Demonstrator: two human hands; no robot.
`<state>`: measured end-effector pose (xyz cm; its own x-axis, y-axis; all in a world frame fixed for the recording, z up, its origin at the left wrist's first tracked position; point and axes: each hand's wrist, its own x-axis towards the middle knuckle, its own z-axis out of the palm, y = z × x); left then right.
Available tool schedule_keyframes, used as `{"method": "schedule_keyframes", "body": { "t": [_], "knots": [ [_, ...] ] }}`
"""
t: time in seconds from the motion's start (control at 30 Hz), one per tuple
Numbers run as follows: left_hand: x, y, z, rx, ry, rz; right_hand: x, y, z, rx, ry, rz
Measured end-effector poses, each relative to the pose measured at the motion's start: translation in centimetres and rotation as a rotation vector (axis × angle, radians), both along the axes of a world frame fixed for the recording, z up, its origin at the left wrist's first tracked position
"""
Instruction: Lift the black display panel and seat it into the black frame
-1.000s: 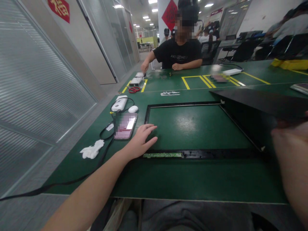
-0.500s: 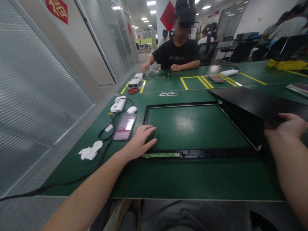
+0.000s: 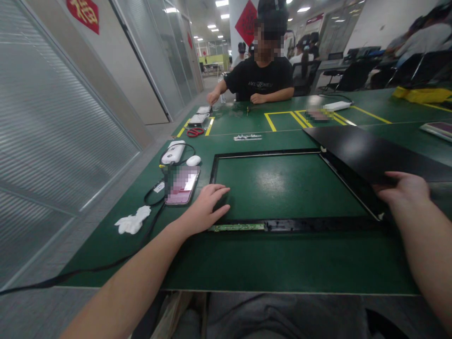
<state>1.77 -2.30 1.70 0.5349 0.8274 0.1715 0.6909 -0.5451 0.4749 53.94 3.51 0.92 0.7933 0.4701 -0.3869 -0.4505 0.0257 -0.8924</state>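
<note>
A thin black rectangular frame (image 3: 261, 154) lies flat on the green table (image 3: 282, 263). My left hand (image 3: 205, 209) rests open on the frame's near left corner, fingers spread flat. A large black panel (image 3: 363, 150) is tilted up along the frame's right side. My right hand (image 3: 402, 190) grips the panel's near edge, fingers curled over it. A narrow green circuit strip (image 3: 236, 227) runs along the frame's near edge.
A phone (image 3: 181, 185), a white device (image 3: 173, 152) with a black cable, a white mouse-like object (image 3: 193, 160) and a crumpled white cloth (image 3: 132, 221) lie at the left. Red scissors (image 3: 195, 132) lie further back. A person in a black shirt (image 3: 261, 80) sits across the table.
The black panel has come down lower on the right, and my right hand has moved down and left along its near edge. My left hand has stayed on the frame's corner.
</note>
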Motion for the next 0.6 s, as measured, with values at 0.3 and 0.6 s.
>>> {"method": "schedule_keyframes", "body": {
  "t": [0.3, 0.6],
  "knots": [
    [0.0, 0.0, 0.1, 0.005, -0.003, -0.012, -0.8, -0.2, 1.0, 0.086, 0.009, -0.036],
    [0.0, 0.0, 0.0, -0.011, -0.03, -0.005, -0.8, -0.8, 2.1, 0.186, -0.124, 0.035]
  ]
}}
